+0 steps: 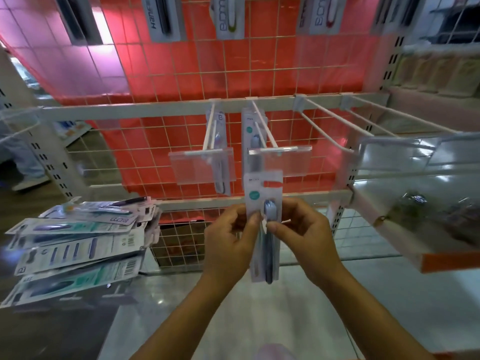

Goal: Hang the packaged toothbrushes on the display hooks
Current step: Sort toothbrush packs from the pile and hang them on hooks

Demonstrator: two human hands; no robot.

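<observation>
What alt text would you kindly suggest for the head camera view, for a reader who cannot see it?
A left hand and a right hand pinch one packaged toothbrush upright before a wire grid display, below a hook holding similar packs. A pile of packaged toothbrushes lies at left; bare hooks jut out at right.

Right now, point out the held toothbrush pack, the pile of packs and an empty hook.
held toothbrush pack (262, 189), head view, upper card.
pile of packs (78, 249), head view, middle pack.
empty hook (337, 116), head view, mid-wire.

view: head-worn | faces: forward, down at display hooks (265, 124) | range: near
</observation>
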